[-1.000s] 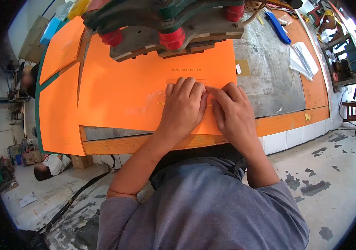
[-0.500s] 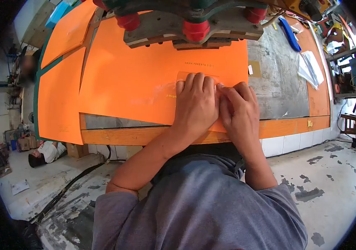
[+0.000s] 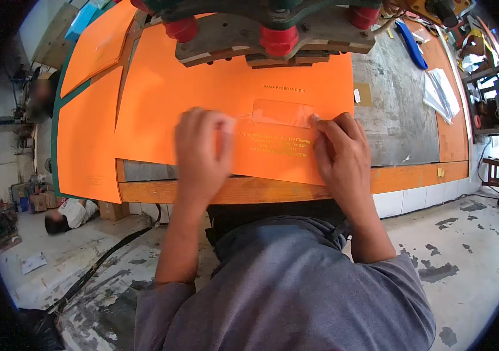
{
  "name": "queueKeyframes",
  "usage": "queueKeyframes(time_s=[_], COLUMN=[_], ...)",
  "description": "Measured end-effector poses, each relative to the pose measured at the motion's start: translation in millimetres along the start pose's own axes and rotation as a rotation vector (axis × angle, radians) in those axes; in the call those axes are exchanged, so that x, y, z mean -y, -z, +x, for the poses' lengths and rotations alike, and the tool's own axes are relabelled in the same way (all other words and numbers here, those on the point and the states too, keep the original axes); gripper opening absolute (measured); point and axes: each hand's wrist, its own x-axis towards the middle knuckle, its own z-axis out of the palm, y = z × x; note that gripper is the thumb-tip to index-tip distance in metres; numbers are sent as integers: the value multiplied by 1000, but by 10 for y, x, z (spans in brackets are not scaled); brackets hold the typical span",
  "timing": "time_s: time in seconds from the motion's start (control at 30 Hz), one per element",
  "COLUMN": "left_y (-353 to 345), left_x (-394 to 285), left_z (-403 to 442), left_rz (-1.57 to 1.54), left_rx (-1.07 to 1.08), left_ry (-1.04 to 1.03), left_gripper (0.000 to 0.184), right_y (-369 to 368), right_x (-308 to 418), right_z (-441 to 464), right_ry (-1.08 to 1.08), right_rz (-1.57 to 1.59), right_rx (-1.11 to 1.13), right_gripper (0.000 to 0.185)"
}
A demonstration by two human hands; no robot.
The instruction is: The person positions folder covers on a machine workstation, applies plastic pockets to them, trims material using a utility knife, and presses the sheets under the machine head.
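Note:
A large orange sheet (image 3: 161, 99) lies on the table, printed with gold lettering. Near its right side is a small clear plastic rectangle (image 3: 281, 113), lying flat between a printed heading and several lines of print. At the rectangle's right end, my right hand (image 3: 346, 143) has its thumb and index finger pinched together on the edge. Over the sheet to the left, apart from the plastic, my left hand (image 3: 199, 146) is smeared by motion with its fingers bent. Whether it holds anything thin is unclear.
A green press frame with red knobs (image 3: 278, 40) overhangs the sheet's far side. More orange sheets (image 3: 88, 137) lie left. Rightward are a grey metal surface (image 3: 392, 128), a blue-handled tool (image 3: 411, 45) and clear plastic sleeves (image 3: 441, 96). A person (image 3: 74, 213) is on the floor at left.
My left hand has lifted from the plastic rectangle and moved left, uncovering it and the printed lines below. My right hand has stayed at the rectangle's right end.

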Motion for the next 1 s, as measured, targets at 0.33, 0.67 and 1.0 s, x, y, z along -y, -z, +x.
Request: queueKeyframes(time_s=[0.33,0.67,1.0], left_y=[-651,-746,19], left_x=[-480,-184,509], left_z=[214,96,-77], left_rz=[-75,33,199], left_rx=[216,-89,-92], left_ry=[-218,44,358], left_gripper=[18,13,24], right_y=[27,12,15], right_x=[-42,-29,-22], right_z=[-29,-40,-35], right_ry=[-11,-11,1], right_rz=[31,9,31], right_rx=[11,-3,1], right_gripper=[34,35,37])
